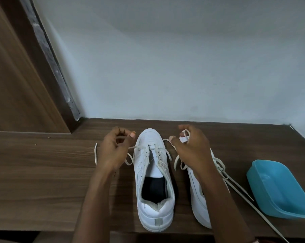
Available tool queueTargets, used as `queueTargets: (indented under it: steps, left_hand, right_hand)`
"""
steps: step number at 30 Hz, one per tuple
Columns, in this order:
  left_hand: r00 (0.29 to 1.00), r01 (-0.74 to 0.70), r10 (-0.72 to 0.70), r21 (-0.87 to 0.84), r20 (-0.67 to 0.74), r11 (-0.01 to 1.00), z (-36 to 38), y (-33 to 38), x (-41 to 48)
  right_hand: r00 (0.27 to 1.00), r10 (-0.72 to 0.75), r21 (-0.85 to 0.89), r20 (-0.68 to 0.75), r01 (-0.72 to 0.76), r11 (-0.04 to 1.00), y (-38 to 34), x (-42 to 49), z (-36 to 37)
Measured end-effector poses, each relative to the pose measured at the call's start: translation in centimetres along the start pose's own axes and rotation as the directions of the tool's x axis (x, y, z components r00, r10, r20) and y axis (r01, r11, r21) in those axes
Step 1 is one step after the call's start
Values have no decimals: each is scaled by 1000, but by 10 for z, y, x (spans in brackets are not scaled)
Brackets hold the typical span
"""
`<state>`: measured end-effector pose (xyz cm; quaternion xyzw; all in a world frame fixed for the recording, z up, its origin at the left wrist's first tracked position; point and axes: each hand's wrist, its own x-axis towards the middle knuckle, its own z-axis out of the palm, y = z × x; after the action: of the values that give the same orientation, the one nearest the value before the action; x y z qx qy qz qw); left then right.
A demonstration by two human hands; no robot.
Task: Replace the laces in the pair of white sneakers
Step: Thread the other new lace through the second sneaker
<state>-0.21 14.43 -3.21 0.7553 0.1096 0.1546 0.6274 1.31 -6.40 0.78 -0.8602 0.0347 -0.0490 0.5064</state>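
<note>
Head view showed a pale wall (165,58) behind a dark wooden table (43,172), with a brown wooden panel (11,85) at the far left. A blue tub (278,190) sat at the right end of the table. The near sneaker (153,204) stood mid-table, toe toward the wall and heel close to the front edge. The second sneaker (199,199) lay just beside it, largely hidden under the right forearm.

The left hand (113,151) had its fingers curled, pinching one end of the lace (139,147). The right hand (192,146) pinched the other end, looped near its fingertips. The lace crossed the lowest eyelets (152,146) by the toe, and the rows above looked unthreaded.

The step seemed to be evening the two ends before crossing upward. Done well, both hands would draw outward with equal pull, keep the lace flat and untwisted, and match the free lengths.

Open tabletop lay to the left, giving that hand room to sweep. On the right, space was tighter: the second sneaker, its loose lace (239,188) trailing toward the front edge, and the tub were all near. The heel's place by the table edge argued against tugging the shoe backward.
</note>
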Motion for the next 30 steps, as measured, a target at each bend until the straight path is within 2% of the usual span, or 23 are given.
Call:
queueTargets:
  steps: [3, 6, 8, 10, 13, 18, 22, 26, 30]
  left_hand:
    - [998, -68, 65, 152, 19, 986, 3, 7, -5]
    - [988, -20, -11, 202, 151, 979, 7, 14, -9]
    - [965, 4, -82, 301, 247, 954, 9, 14, -11]
    - [953, -15, -102, 381, 285, 924, 10, 14, -11]
    - [954, 8, -114, 353, 278, 935, 9, 15, -11]
    - [957, 88, -168, 314, 238, 945, 7, 15, -11]
    - [954, 139, -201, 265, 222, 954, 7, 16, -12]
    - [965, 69, -133, 269, 227, 961, 8, 18, -14]
    - [956, -68, -2, 229, 294, 971, 12, 16, -15]
  right_hand:
    - [997, 29, 22, 77, -30, 999, -1, 2, -2]
    - [989, -16, 171, 149, -10, 985, 1, 1, 2]
    - [988, -102, 235, 119, 72, 969, -1, 2, 6]
    - [983, -164, 306, 77, 133, 943, -3, 2, 8]
    - [987, -145, 446, 70, 99, 890, -4, -1, 11]
    - [983, -139, 456, 119, 70, 887, -2, -1, 16]
    - [987, -77, 504, 144, -6, 864, -1, -2, 18]
    - [972, -85, 557, 219, -53, 829, -5, -4, 18]
    - [951, -109, 564, 290, -78, 822, -6, -5, 15]
